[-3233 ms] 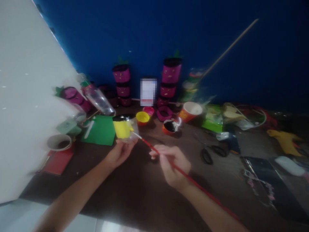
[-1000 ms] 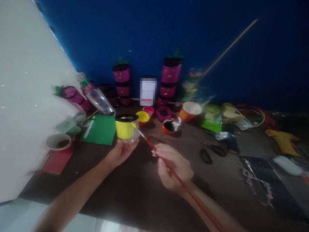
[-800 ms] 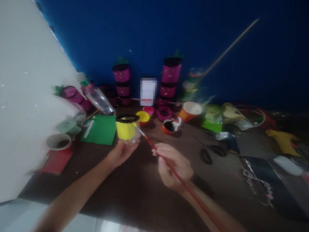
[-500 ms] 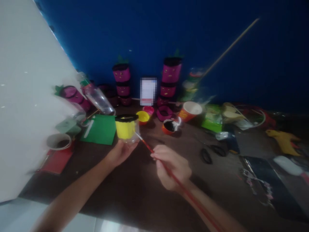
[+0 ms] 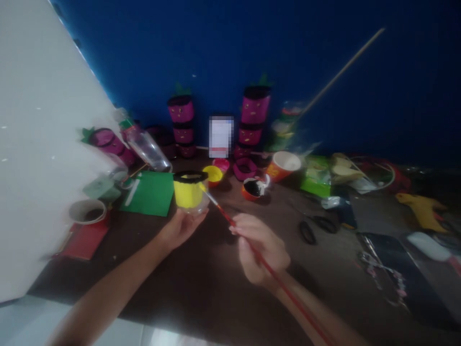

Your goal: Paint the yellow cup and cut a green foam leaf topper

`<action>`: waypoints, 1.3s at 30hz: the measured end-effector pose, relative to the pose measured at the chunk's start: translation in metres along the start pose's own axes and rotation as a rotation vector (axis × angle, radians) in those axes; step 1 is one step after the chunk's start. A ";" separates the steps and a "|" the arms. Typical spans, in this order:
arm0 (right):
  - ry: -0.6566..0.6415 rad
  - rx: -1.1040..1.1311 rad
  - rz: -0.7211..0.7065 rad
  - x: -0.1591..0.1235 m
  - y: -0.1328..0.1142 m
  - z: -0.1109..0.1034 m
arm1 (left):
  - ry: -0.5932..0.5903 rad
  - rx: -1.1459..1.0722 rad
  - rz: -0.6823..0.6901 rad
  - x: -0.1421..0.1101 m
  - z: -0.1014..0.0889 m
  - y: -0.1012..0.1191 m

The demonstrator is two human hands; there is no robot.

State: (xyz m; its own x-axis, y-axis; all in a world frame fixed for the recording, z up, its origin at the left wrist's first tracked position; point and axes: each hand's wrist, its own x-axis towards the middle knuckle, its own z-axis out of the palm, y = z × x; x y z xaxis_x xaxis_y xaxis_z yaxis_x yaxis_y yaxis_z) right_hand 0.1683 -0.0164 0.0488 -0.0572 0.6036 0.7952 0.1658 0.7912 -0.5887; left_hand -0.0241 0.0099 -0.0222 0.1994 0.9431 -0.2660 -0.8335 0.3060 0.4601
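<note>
My left hand (image 5: 185, 228) holds a clear plastic cup (image 5: 189, 194) from below; yellow paint covers much of its side and its rim is black. My right hand (image 5: 261, 250) grips a red-handled paintbrush (image 5: 230, 218), whose tip touches the cup's right side where the yellow meets bare plastic. Behind the cup sit a small pot of yellow paint (image 5: 213, 179) and a pink pot (image 5: 221, 166). Right of them stand an orange pot with black inside (image 5: 251, 188) and a magenta ring-shaped piece (image 5: 245, 169).
Magenta stacked figures with faces (image 5: 182, 113) stand at the back beside a blurred-out screen (image 5: 221, 137). Left are a clear bottle (image 5: 149, 146), green sheet (image 5: 149, 192) and paper cup (image 5: 87, 214). Scissors (image 5: 308, 233), a phone-like dark slab (image 5: 406, 274) and a yellow glue gun (image 5: 423, 211) lie right.
My right hand and the paintbrush have shifted slightly right and down. The cup has turned or moved a little to the right, and more yellow shows near the brush tip.
</note>
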 end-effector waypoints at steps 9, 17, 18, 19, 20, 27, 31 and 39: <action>-0.021 0.036 -0.019 0.000 0.002 0.000 | -0.063 0.041 -0.009 0.001 -0.007 -0.003; -0.065 0.137 -0.013 -0.001 0.001 0.002 | -0.009 -0.042 -0.002 0.004 -0.008 0.003; -0.069 0.140 -0.011 -0.002 0.001 0.001 | 0.016 -0.058 -0.015 0.005 -0.008 0.004; -0.064 0.137 -0.006 -0.002 0.000 0.001 | 0.038 -0.073 -0.025 0.005 -0.007 0.006; -0.054 0.129 0.005 -0.002 -0.001 0.000 | 0.060 -0.086 -0.028 0.005 -0.006 0.006; -0.030 -0.043 0.145 -0.002 -0.008 -0.004 | 0.198 -0.109 -0.011 0.002 0.004 0.003; -0.066 -0.028 0.137 -0.002 -0.009 -0.001 | 0.208 -0.090 -0.026 0.001 0.004 0.004; -0.115 0.092 0.137 0.001 -0.010 -0.001 | 0.128 -0.099 -0.001 0.000 0.008 0.003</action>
State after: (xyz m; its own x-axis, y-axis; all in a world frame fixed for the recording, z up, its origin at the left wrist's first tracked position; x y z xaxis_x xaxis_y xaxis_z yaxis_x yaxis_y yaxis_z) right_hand 0.1681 -0.0235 0.0554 -0.1533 0.7090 0.6883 0.0892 0.7036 -0.7049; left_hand -0.0227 0.0116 -0.0138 0.1384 0.9167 -0.3748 -0.8811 0.2868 0.3760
